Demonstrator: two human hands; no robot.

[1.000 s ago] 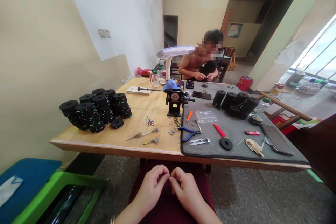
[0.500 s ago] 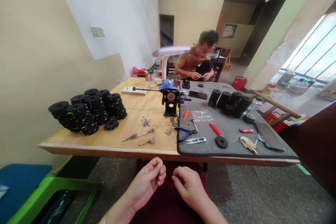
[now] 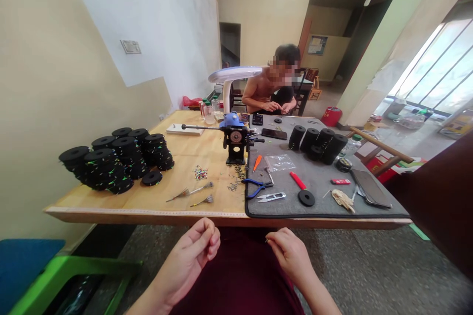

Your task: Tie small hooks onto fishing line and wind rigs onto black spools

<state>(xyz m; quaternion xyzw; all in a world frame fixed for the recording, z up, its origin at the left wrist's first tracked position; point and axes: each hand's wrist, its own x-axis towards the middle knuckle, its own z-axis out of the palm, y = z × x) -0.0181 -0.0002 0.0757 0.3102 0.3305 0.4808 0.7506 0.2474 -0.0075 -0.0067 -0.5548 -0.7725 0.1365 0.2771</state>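
Note:
Both of my hands hover over my lap, in front of the wooden table point(image 3: 185, 157). My left hand point(image 3: 190, 256) has its fingers curled into a pinch, thumb against fingertips. My right hand point(image 3: 290, 253) is also pinched, with something tiny and thin at its fingertips that I cannot make out. The hands are about a hand's width apart. Nearest on the table are thin wire pieces point(image 3: 192, 191), blue pliers point(image 3: 254, 187) and small snips point(image 3: 271, 197).
Stacks of black spools point(image 3: 111, 157) stand at the table's left, more black spools point(image 3: 318, 140) on the grey mat point(image 3: 325, 177). A small winding machine point(image 3: 234, 140), a desk lamp point(image 3: 231, 76), phones and a red tool lie there. Another person point(image 3: 273, 88) works at the far end. A green bench point(image 3: 70, 275) is at lower left.
My hands have drawn apart sideways, the left one leftward and the right one rightward. The view has shifted slightly, so the table sits more to the left.

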